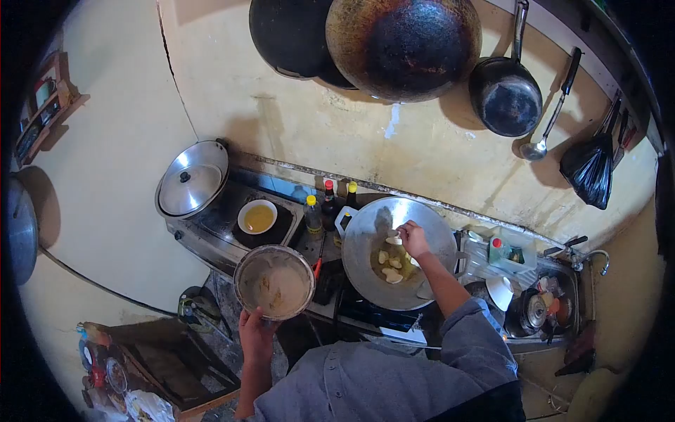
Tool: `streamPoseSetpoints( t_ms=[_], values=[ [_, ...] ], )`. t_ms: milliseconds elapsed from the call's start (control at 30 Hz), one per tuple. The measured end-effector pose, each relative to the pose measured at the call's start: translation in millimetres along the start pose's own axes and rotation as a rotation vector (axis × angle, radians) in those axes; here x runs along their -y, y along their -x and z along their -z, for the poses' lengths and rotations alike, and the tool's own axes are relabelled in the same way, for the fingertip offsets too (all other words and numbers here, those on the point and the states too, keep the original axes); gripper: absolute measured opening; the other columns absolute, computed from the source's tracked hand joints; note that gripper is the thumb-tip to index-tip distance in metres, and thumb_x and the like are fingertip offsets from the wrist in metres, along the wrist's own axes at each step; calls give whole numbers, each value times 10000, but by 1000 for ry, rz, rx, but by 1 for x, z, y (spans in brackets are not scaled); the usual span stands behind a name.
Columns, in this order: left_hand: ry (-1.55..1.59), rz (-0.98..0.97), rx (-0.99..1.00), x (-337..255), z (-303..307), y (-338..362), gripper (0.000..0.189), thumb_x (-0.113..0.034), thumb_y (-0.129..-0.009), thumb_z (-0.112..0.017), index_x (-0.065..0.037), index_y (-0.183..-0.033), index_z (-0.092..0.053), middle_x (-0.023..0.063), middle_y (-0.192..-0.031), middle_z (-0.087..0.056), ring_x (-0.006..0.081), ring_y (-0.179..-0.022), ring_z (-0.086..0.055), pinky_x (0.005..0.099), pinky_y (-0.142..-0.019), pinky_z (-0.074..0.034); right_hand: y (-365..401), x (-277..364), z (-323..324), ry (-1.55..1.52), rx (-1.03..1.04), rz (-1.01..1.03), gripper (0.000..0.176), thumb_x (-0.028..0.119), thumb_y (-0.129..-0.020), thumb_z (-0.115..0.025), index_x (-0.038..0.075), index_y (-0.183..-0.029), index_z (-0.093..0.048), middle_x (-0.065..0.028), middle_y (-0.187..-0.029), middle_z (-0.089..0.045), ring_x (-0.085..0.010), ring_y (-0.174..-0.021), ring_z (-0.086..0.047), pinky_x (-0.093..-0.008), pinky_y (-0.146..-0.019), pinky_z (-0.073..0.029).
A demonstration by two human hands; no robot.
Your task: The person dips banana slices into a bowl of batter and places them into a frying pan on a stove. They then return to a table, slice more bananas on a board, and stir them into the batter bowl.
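My left hand [257, 329] grips the near rim of a metal bowl [274, 284] that holds a pale, cloudy batter with a few small brownish bits in it. Over the large silver wok [361, 274], my right hand [413, 238] has its fingers pinched on a pale battered piece [394, 240]; what is under the coating cannot be made out. Several similar pale pieces [392, 275] lie in the oil at the bottom of the wok. The bowl is to the left of the wok, apart from it.
Left of the wok, a white bowl of yellow liquid [258, 217] and a lidded pan [190, 181] stand on the stove. Bottles [313, 215] stand behind. On the right is a sink [578, 295] with dishes. Blackened pans [403, 46] hang above.
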State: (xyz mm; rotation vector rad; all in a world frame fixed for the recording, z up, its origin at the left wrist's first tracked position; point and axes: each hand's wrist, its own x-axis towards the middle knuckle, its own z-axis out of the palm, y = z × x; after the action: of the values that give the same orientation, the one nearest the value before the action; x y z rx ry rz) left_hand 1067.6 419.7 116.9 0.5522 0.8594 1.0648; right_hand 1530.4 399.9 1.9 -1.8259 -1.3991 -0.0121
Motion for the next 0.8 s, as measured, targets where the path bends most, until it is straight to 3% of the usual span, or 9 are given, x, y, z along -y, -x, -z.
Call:
streamPoseSetpoints(
  t_ms=[167, 233, 333, 533, 633, 800],
  values=[
    [-22, 11, -40, -7, -6, 5, 286, -86, -823, -516, -58, -1103, -470, 96, -1085, -542, 224, -1009, -535, 452, -796, -490, -1, -23, -8, 104, -6, 31, 122, 24, -776, -522, 7, -790, -642, -148, -730, -578, -286, -622, -586, -350, -588, -482],
    [9, 1, -16, -7, -8, 6, 288, -81, -819, -515, -56, -1102, -468, 98, -1084, -543, 228, -999, -542, 454, -794, -490, -4, -28, -7, -26, -97, -120, 129, 30, -806, -517, 5, -790, -642, -139, -732, -588, -230, -590, -607, -325, -567, -490],
    [38, 3, -16, -10, -10, 8, 293, -74, -814, -515, -53, -1101, -461, 100, -1087, -542, 235, -987, -551, 458, -791, -491, 1, -33, -9, -14, -71, -203, 104, 38, -783, -541, 10, -755, -636, -151, -722, -589, -264, -603, -600, -368, -576, -476],
    [37, 5, 12, -12, -8, 7, 307, -76, -807, -524, -57, -1106, -456, 99, -1107, -536, 238, -1010, -540, 471, -799, -483, -4, -42, 0, -52, -232, -381, 139, 65, -818, -523, 2, -757, -630, -131, -651, -619, -228, -572, -622, -337, -560, -485],
    [20, 20, 6, -14, -9, 6, 316, -75, -806, -525, -58, -1113, -455, 101, -1116, -532, 240, -1016, -536, 477, -807, -476, 3, -48, -1, -50, -153, -455, 139, 69, -819, -520, 3, -768, -631, -130, -642, -622, -223, -568, -626, -330, -561, -486],
    [27, 26, 3, -14, -9, 5, 319, -62, -806, -516, -62, -1117, -447, 104, -1120, -528, 245, -1012, -538, 485, -808, -471, 4, -60, 2, -29, -201, -543, 158, 80, -846, -502, 1, -800, -631, -108, -631, -626, -165, -542, -626, -297, -542, -496]
  ],
)
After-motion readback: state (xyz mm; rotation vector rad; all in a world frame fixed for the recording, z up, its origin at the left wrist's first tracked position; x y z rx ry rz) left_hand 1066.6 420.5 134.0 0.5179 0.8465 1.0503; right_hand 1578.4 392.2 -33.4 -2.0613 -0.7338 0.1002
